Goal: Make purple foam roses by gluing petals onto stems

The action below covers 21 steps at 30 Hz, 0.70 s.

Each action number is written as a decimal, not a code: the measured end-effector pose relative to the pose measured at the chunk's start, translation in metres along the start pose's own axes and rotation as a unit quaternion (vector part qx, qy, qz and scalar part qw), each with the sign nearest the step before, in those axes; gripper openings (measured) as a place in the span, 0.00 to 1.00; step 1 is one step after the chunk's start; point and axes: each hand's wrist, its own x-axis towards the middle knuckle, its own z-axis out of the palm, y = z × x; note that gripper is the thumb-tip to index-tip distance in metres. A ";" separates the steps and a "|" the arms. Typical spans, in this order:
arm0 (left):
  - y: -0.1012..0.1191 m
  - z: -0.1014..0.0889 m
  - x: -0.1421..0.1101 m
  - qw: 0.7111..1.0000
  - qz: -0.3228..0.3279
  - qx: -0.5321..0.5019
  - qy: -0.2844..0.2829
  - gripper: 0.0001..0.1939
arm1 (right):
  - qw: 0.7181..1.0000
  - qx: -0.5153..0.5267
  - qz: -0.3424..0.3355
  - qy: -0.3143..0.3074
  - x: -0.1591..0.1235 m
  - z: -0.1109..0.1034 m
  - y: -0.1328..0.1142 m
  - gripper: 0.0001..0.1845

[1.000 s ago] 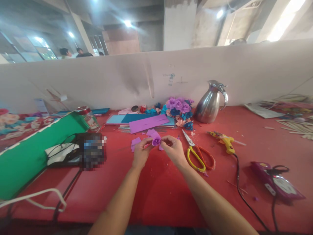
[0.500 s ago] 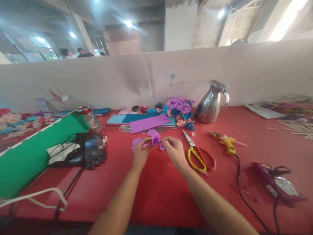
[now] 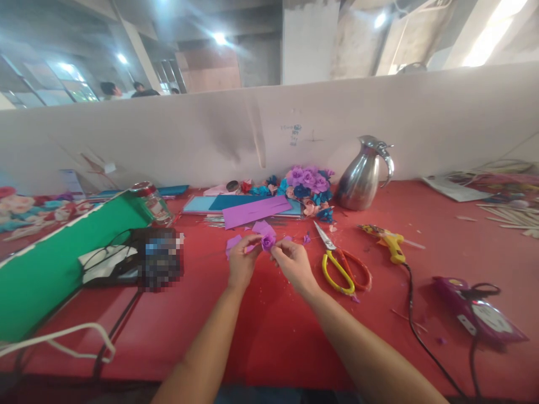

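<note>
Between my hands is a small purple paper flower (image 3: 268, 242) with curled petals, held above the red table. My left hand (image 3: 244, 259) is closed, pinching the flower from its left side. The fingers of my right hand (image 3: 295, 262) are pinched together at the flower's right edge; the petal there is mostly hidden by them. Loose purple paper pieces (image 3: 234, 244) lie just behind my left hand. A longer purple paper strip (image 3: 256, 211) rests beyond them on blue sheets (image 3: 197, 205). Scissors (image 3: 337, 261) with yellow and red handles lie open to the right of my right hand.
A yellow glue gun (image 3: 393, 247) with a black cord lies right, near a purple box (image 3: 480, 314). Behind stand a steel jug (image 3: 362, 177) and finished paper flowers (image 3: 309, 182). Left are a jar (image 3: 155, 203), a green panel (image 3: 63, 258) and a white hanger (image 3: 84, 328).
My right hand has moved slightly left, bringing the purple petal from beside the flower against its edge. The left hand keeps its hold on the flower.
</note>
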 end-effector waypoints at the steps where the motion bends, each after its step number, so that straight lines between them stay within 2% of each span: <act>1: 0.000 0.000 0.000 1.000 0.000 0.000 0.002 0.07 | 1.000 0.001 0.002 0.000 0.000 0.000 0.000 0.09; 9: 0.002 0.002 -0.001 0.999 -0.029 -0.027 0.010 0.08 | 0.997 0.065 0.037 0.001 -0.002 0.003 -0.002 0.10; 21: 0.002 0.004 -0.001 0.989 -0.069 -0.133 -0.007 0.10 | 0.996 0.077 0.040 -0.006 -0.003 0.006 -0.003 0.10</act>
